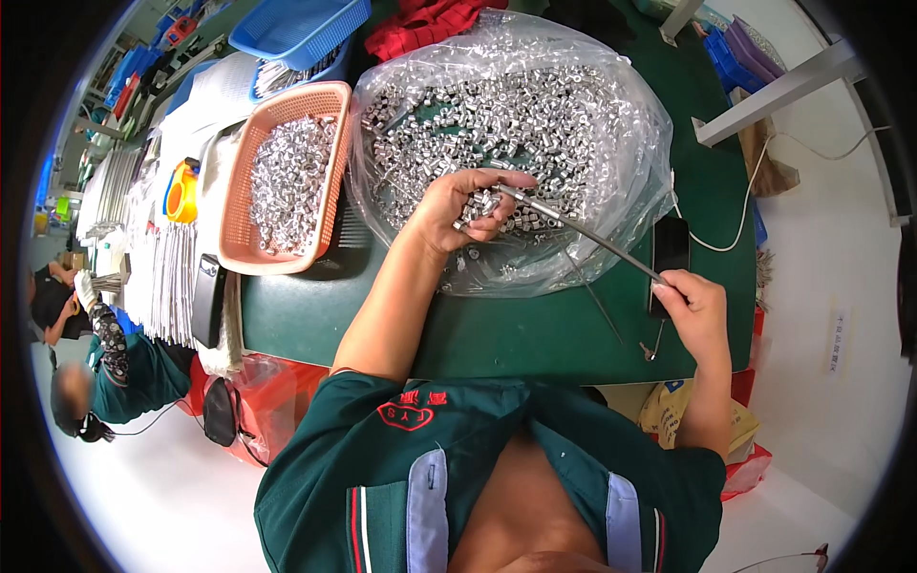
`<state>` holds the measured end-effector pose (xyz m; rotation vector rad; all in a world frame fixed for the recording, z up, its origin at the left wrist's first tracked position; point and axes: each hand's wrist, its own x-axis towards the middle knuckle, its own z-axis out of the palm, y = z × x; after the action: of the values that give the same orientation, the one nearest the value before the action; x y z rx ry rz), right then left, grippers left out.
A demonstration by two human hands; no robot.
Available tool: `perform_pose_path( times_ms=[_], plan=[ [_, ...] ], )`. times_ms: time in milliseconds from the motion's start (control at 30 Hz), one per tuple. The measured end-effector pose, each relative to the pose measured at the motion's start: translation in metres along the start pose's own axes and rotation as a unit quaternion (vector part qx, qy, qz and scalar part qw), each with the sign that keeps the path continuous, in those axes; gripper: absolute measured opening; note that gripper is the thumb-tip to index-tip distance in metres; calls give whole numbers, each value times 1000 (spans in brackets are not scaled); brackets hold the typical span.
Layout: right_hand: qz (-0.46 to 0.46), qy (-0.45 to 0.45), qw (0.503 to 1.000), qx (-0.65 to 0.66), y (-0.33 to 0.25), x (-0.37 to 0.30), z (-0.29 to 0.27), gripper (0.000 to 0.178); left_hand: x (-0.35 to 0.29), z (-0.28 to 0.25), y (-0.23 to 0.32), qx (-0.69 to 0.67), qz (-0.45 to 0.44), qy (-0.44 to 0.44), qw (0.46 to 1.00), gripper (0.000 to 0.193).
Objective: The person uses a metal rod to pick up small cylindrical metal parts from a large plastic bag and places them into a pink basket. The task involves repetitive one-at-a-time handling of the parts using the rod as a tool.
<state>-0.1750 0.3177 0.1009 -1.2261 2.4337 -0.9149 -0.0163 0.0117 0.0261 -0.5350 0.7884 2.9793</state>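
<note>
My left hand (447, 208) is curled over the near left part of a clear plastic bag (642, 143) that lies open, full of small silvery metal sleeves (573, 119). Several sleeves (480, 204) sit in its fingers, and its thumb and forefinger are at the tip of a long thin metal rod (604, 243). My right hand (695, 310) grips the rod's other end, to the right above the green table (497, 334). The rod slants up and left between the hands. Whether a sleeve is on its tip is too small to tell.
Left of the bag stands an orange basket (234, 205) of metal pieces, with blue baskets (301, 29) behind. A black phone (671, 246), a thin rod (597, 304) and a small metal tool (652, 348) lie at right. Another person (143, 377) works at far left.
</note>
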Motion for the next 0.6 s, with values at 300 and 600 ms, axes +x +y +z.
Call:
perform_pose_path(
  times_ms=[300,600],
  plan=[
    [-121,44,978,-162,-11,6,-18,10,5,-8,-4,51,-28,-29,998,41],
    [120,-88,976,159,15,-9,28,16,8,-13,-5,-26,-26,-64,997,51]
  ],
)
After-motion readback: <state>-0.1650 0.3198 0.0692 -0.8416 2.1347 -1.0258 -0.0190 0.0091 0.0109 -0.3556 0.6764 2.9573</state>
